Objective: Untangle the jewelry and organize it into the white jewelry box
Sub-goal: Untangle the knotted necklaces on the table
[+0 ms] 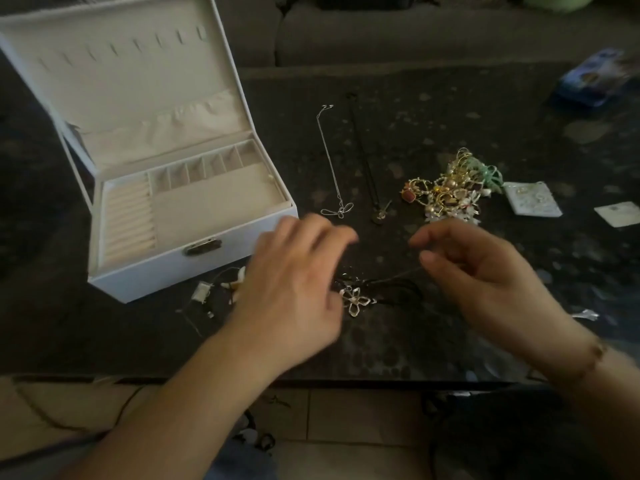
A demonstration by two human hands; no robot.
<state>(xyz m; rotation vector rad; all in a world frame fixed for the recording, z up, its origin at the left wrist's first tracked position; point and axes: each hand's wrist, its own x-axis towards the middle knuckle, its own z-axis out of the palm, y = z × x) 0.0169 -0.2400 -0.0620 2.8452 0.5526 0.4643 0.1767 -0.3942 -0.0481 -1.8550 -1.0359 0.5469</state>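
Nearest, both forearms reach over the edge of the dark bench (398, 344). The left hand (294, 282) hovers palm down with loosely curled fingers, holding nothing that can be seen; it is blurred. The right hand (481, 271) is raised a little, thumb and forefinger pinching a thin chain (398, 277) that slants down towards the left hand. A bracelet (594, 358) circles the right wrist.

Between the hands, on the bench, lies a silver flower pendant (356, 301) tangled with a black cord (401, 292). Just left of the left hand sits a small knot of pale pieces and cord (221, 289).

Beyond the left hand stands the white box (194, 271), lid open, its beige compartments showing no jewelry. Beyond the gap between the hands two necklaces lie straight and apart: a silver necklace (330, 161) and a dark necklace (367, 168). Beyond the right hand is a heap (450, 188) of gold, pearl and green jewelry, still tangled. Right of the heap lie a small packet (531, 199) and a card (620, 213). Farther off to the right rests a blue pack (595, 81), and behind the bench a grey sofa (415, 32).
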